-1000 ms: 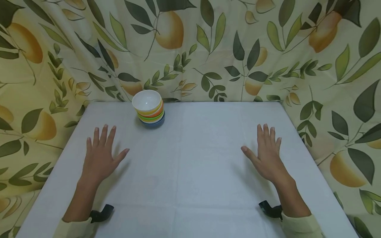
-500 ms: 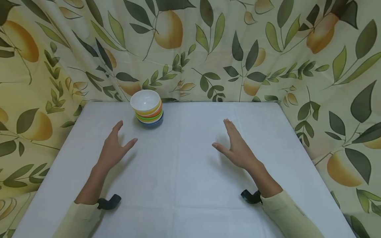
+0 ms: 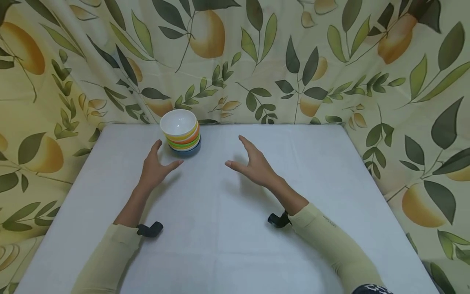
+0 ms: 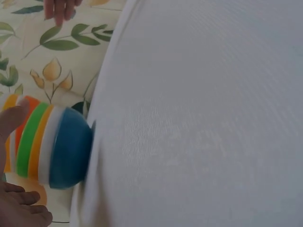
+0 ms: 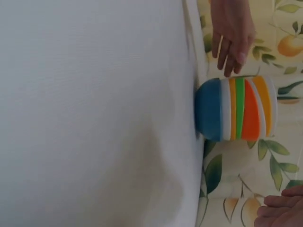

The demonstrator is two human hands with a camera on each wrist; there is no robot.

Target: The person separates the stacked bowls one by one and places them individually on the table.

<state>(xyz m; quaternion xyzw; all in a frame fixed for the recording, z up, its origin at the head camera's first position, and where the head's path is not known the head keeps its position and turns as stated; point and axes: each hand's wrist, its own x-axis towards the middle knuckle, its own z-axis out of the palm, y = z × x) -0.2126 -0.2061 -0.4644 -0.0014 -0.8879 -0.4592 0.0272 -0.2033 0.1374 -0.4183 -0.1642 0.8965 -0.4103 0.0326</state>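
A stack of several nested bowls (image 3: 181, 132), white inside with orange, green, white and blue bands, stands at the back left of the white table (image 3: 235, 228). My left hand (image 3: 167, 154) hovers open just in front and to the left of the stack, not touching it. My right hand (image 3: 235, 151) is open and raised on edge, a hand's width right of the stack. In the left wrist view the stack (image 4: 52, 146) lies close between my left fingers (image 4: 12, 120). In the right wrist view the stack (image 5: 234, 109) shows side-on, with my left hand (image 5: 232, 33) beside it.
A leaf-and-lemon printed curtain (image 3: 330, 61) hangs right behind the table and along both sides. The bowls stand near the table's back edge. Black wrist mounts (image 3: 148, 229) sit at both cuffs of the pale yellow sleeves.
Both hands lifted from lying flat on the table and moved forward and inward toward the bowl stack, turning onto their edges. The stack has not moved.
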